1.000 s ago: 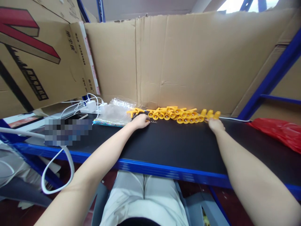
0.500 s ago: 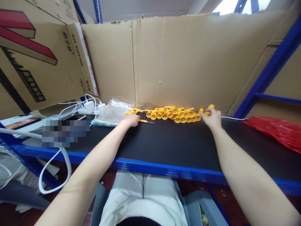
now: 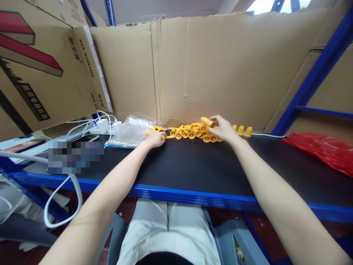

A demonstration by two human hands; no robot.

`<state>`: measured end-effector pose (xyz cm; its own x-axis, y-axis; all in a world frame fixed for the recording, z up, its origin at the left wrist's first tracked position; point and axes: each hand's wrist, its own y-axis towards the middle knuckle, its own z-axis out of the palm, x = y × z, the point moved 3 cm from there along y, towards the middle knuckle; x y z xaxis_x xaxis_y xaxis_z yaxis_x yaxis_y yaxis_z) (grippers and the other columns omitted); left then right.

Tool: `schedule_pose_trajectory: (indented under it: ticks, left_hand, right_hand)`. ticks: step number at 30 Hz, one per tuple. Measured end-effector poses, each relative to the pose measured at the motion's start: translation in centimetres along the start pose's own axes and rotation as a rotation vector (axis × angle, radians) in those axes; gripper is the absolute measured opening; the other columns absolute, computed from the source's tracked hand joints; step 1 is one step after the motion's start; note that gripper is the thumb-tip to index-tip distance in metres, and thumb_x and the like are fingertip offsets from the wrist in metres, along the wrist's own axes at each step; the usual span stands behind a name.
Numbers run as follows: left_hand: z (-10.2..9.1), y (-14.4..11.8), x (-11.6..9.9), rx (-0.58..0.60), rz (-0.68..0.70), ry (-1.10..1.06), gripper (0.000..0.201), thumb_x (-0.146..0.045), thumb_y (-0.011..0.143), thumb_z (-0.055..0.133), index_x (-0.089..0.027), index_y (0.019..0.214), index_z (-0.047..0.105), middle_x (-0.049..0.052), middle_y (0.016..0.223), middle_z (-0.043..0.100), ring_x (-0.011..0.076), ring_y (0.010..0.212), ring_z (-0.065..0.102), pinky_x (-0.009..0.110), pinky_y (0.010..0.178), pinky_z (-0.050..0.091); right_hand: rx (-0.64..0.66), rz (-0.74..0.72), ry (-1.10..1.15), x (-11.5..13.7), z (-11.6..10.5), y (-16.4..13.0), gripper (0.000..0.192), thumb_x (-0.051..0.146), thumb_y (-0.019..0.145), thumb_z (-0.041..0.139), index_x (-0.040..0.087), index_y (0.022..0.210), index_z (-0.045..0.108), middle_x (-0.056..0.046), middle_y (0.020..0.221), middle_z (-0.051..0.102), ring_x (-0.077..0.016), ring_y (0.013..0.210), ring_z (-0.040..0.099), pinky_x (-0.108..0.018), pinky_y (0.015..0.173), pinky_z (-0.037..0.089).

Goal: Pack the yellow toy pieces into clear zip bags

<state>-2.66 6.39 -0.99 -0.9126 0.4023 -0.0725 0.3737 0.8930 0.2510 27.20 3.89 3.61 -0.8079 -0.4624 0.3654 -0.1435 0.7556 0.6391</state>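
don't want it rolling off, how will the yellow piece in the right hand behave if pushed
The yellow piece is probably stiff, jutting straight from the right hand; its rounded, tapering body would likely roll.

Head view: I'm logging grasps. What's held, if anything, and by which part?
Right hand: a thick yellow piece, by its right end. Left hand: a slim yellow piece, by its left end.
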Motion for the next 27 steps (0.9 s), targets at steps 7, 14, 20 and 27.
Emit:
schedule_pose_trajectory:
  ticks: [7,14,20,27]
  left_hand:
    - [-0.4,0.0,-0.4,-0.084,0.052,-0.050,0.030,-0.024,0.076,0.043,-0.021,0.103,0.058,0.006,0.095,0.064,0.0196,0.083,0.058,0.028,0.071,0.043]
    - [-0.5,0.0,-0.5,-0.090,0.065,-0.059,0.030,-0.022,0.076,0.043,-0.020,0.102,0.058,0.006,0.095,0.064,0.0189,0.084,0.058,0.028,0.075,0.042]
    - [-0.8,0.0,-0.9,-0.133,0.107,-0.107,0.031,-0.022,0.077,0.042,-0.019,0.104,0.057,0.006,0.095,0.063,0.0190,0.086,0.057,0.029,0.078,0.041]
    - [-1.3,-0.6,-2.6,-0.187,0.120,-0.185,0.033,-0.024,0.076,0.045,-0.021,0.109,0.052,0.005,0.088,0.060,0.0163,0.077,0.055,0.028,0.071,0.042]
  right_hand:
    - [0.286,-0.169,0.015,4.4,2.4,-0.8,0.033,0.020,0.070,0.058,0.020,0.103,0.056,-0.006,0.103,0.061,-0.0210,0.094,0.058,-0.037,0.084,0.046]
    - [0.329,-0.178,-0.025,4.5,2.7,-1.1,0.033,0.018,0.072,0.057,0.020,0.104,0.055,-0.006,0.111,0.059,-0.0213,0.101,0.056,-0.039,0.087,0.044]
    - [0.319,-0.152,0.025,4.4,2.8,-1.2,0.033,0.018,0.071,0.059,0.021,0.103,0.056,-0.006,0.109,0.060,-0.0213,0.099,0.057,-0.040,0.087,0.044]
    - [0.372,-0.078,0.268,5.1,3.4,-1.4,0.032,0.020,0.071,0.060,0.021,0.103,0.055,-0.005,0.105,0.061,-0.0188,0.094,0.060,-0.039,0.087,0.046]
